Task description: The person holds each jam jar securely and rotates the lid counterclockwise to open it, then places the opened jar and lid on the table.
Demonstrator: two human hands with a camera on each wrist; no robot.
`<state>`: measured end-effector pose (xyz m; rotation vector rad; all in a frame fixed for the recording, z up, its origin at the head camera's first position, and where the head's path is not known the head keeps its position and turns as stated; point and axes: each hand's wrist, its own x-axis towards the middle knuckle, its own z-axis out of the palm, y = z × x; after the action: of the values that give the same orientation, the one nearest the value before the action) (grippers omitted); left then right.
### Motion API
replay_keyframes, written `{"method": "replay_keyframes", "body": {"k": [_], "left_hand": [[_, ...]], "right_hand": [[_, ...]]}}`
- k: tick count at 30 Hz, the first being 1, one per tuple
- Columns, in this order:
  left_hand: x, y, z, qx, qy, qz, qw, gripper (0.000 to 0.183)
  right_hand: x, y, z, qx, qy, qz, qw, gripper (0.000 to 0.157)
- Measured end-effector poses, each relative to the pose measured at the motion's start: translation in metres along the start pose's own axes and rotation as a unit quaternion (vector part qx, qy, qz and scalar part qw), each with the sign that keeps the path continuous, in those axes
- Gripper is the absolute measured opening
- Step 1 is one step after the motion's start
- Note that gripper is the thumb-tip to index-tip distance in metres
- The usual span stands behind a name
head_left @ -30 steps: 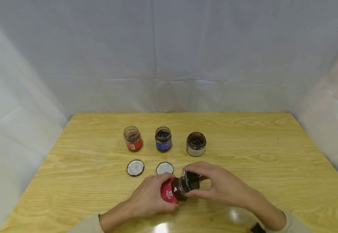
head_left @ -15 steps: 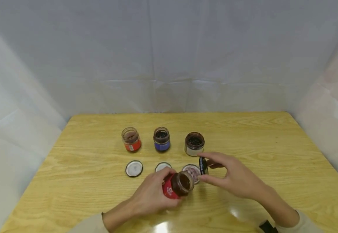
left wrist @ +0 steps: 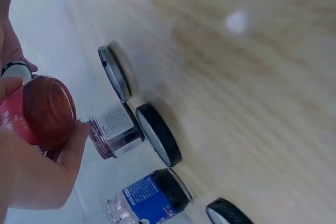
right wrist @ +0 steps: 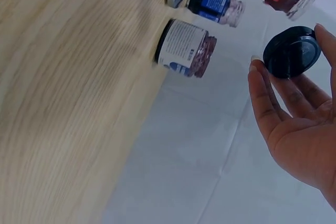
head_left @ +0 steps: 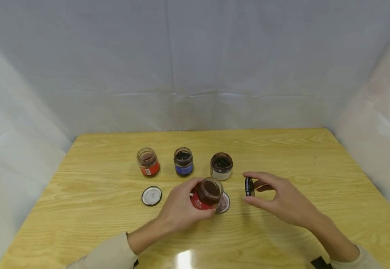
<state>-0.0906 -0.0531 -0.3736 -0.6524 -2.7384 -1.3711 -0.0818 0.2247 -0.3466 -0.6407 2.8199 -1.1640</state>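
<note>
A glass jar point(head_left: 204, 200) with a red label and dark contents is gripped by my left hand point(head_left: 183, 203), held above the table with its uncovered mouth tipped toward me. My right hand point(head_left: 279, 198) pinches a black lid point(head_left: 250, 186) on edge between thumb and fingers, apart from the jar. In the right wrist view the same lid point(right wrist: 292, 52) shows its dark face. Partly hidden behind the held jar, a lid point(head_left: 224, 203) lies on the table with its smeared inside up. The left hand covers another lid in the head view.
Three uncovered jars stand in a row behind the hands: one red-labelled point(head_left: 148, 162), one blue-labelled point(head_left: 183, 161), one white-labelled point(head_left: 221, 166). Another upturned lid point(head_left: 151, 196) lies at the left on the wooden table point(head_left: 80, 224). Pale sheeting point(head_left: 195, 67) hangs around the table.
The right hand has pulled the black lid off the jar and carried it to the right. The left hand has moved the jar forward and turned its mouth up from sideways.
</note>
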Motion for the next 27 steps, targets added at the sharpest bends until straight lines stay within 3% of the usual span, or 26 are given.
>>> {"method": "replay_keyframes", "body": {"k": [11,17,21,27], "left_hand": [[0.036,0.016,-0.007,0.041,0.006,0.038,0.9984,0.061],[0.058,0.029,-0.012,0.076,0.031,0.068,0.9943,0.058],[0.075,0.037,-0.012,0.084,0.023,0.062,0.9943,0.059],[0.095,0.046,-0.001,0.069,-0.005,0.046,0.9965,0.063]], "right_hand": [[-0.011,0.015,-0.010,-0.019,0.009,0.014,1.000,0.053],[-0.015,0.017,-0.011,-0.014,0.000,0.028,1.000,0.053],[-0.017,0.019,-0.012,-0.016,-0.004,0.035,0.999,0.053],[-0.022,0.020,-0.011,-0.010,-0.007,0.040,0.999,0.053]]}}
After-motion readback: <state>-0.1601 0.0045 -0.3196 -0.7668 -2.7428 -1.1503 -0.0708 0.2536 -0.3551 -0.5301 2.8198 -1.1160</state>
